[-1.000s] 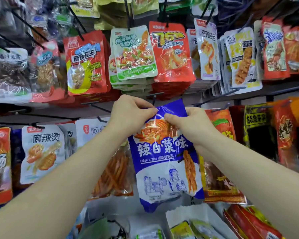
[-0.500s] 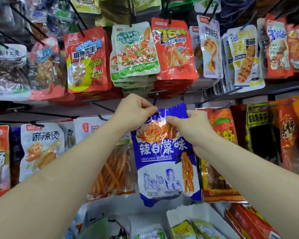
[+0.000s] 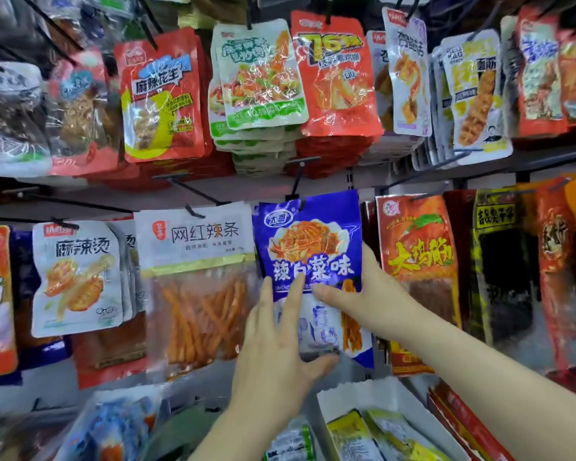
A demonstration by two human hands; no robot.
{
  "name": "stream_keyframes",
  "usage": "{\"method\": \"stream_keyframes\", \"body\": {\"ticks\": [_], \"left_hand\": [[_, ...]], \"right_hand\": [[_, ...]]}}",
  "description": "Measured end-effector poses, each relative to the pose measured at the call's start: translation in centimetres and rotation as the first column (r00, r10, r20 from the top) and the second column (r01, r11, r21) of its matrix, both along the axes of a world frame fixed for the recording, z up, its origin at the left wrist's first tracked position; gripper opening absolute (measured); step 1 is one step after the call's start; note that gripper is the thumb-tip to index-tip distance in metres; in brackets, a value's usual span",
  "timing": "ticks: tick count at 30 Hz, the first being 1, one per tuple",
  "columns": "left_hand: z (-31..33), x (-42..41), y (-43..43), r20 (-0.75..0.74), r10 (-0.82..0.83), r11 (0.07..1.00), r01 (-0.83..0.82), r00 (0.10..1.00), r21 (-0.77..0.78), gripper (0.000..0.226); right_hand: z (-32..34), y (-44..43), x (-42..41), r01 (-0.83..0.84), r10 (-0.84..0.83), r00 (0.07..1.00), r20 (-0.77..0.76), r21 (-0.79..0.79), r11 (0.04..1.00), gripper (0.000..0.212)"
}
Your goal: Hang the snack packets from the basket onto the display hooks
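The rack (image 3: 313,186) fills your whole view: two rows of thin black hooks, each one loaded with flat, shiny film packets that crinkle in the light.

The blue packet (image 3: 310,241) is a soft rectangular pouch with a glossy face. It hangs with its long axis straight up and down, between a white packet (image 3: 197,261) of orange sticks and a red packet (image 3: 416,254). Its top edge sits on a hook (image 3: 298,179), which looks like a stiff dark rod.

Your two hands are on its lower half, so the hole and the hook lie above your fingers. Your left hand (image 3: 276,347) is open; its straight fingers (image 3: 295,294) lie flat on the front and the thumb reaches under the lower edge. Your right hand (image 3: 376,297) lays its thumb straight across the front, and the other fingers run up beside the right edge. I cannot tell if they go behind the film and pinch it.

I judge this packet is hung. The left hand is lower, so it is nearer to the goods below, where a white box (image 3: 379,399) holds yellow packets. No basket shows clearly there; that part is blurred. The film is slippery, so let go gently, or the packet may swing on the rod
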State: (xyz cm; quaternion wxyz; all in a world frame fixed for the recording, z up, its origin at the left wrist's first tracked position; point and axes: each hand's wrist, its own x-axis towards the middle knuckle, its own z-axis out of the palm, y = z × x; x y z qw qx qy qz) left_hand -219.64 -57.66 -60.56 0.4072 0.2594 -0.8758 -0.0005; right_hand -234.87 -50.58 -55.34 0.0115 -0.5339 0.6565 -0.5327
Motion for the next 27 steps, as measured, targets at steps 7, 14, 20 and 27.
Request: {"method": "stream_keyframes", "body": {"ticks": [7, 14, 20, 27], "left_hand": [[0.7, -2.2, -1.1, 0.053, 0.205, 0.972, -0.197, 0.977, -0.13, 0.115], [0.8, -3.2, -1.3, -0.004, 0.25, 0.939, -0.243, 0.968, -0.242, 0.112], [4.3, -2.6, -0.3, 0.108, 0.192, 0.942, -0.152, 0.976, -0.299, 0.123], [3.4, -2.4, -1.9, 0.241, 0.285, 0.887, -0.159, 0.928, -0.434, 0.126]], "right_hand": [[-1.7, -1.4, -0.9, 0.031, -0.042, 0.99, 0.138, 0.081, 0.996, 0.075], [-2.1, -0.9, -0.5, 0.195, -0.201, 0.979, 0.038, 0.131, 0.972, 0.081], [1.5, 1.0, 2.0, 0.376, -0.506, 0.624, -0.595, -0.339, 0.863, 0.1], [0.4, 0.6, 0.9, 0.384, -0.262, 0.793, -0.55, 0.118, 0.916, 0.089]]}}
